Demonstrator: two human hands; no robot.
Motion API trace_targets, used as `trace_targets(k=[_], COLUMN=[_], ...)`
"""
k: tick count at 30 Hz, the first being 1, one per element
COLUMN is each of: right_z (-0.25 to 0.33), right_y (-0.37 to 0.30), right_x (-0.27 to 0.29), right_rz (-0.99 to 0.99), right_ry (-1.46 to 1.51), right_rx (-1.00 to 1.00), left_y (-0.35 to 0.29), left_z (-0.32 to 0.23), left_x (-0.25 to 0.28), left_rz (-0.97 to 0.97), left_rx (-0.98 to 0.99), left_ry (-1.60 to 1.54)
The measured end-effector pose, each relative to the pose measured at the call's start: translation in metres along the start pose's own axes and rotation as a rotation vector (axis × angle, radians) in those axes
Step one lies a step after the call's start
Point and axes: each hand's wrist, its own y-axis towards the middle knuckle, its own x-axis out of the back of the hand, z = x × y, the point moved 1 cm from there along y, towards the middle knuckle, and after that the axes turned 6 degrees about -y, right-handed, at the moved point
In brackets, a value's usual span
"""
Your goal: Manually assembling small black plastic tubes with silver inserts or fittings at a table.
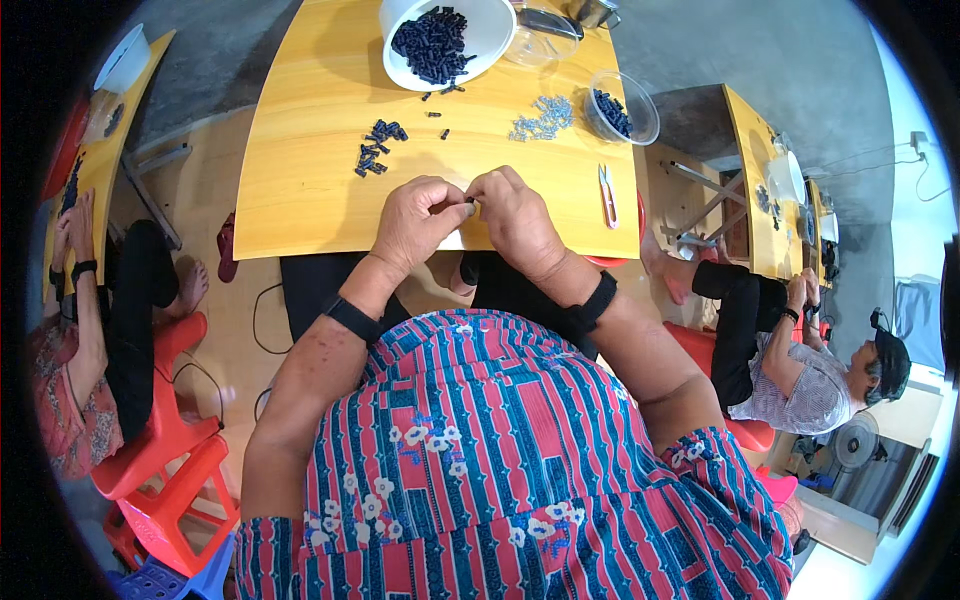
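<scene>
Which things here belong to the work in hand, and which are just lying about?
Seemingly part of the work:
small dark piece, held between left hand and right hand
pile of dark pieces
clear pieces
white tub and clear bowl, both holding more dark ones
snips, perhaps; they lie unused

Apparently just lying about:
metal cup
dark-red slipper on the floor

Head view: from the head, looking steeply down past the shirt, facing twelve o'clock.
Surface: ahead, toward twelve.
Hands: farther off than the shirt, which fills six o'clock.
Rim: fisheye-bent, probably unreliable for shapes near three.
</scene>
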Motion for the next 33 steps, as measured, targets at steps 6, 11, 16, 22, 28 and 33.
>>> trace_targets(k=[6,11,16,22,28,33], right_z=[-0.001,0.005,0.008,0.008,0.006,0.006], right_y=[-0.01,-0.005,-0.003,-0.003,0.003,0.008], right_x=[-0.01,0.0,-0.001,-0.004,-0.002,0.001], right_rz=[-0.081,-0.103,-0.106,-0.078,-0.077,-0.117], right_ry=[0.602,0.365,0.221,0.135,0.054,-0.04], right_rx=[-0.394,-0.207,-0.139,-0.076,0.06,0.139], left_y=[0.0,0.0,-0.002,-0.004,-0.001,-0.001], left_z=[0.001,-0.006,-0.005,-0.008,-0.007,-0.01], left_x=[0.002,0.005,0.006,0.007,0.008,0.007], left_rz=[-0.02,0.001,-0.01,0.033,0.026,-0.009], left_rx=[-0.089,-0.02,-0.054,-0.004,-0.021,0.017], left_ry=[-0.046,-0.072,-0.077,-0.043,-0.096,-0.154])
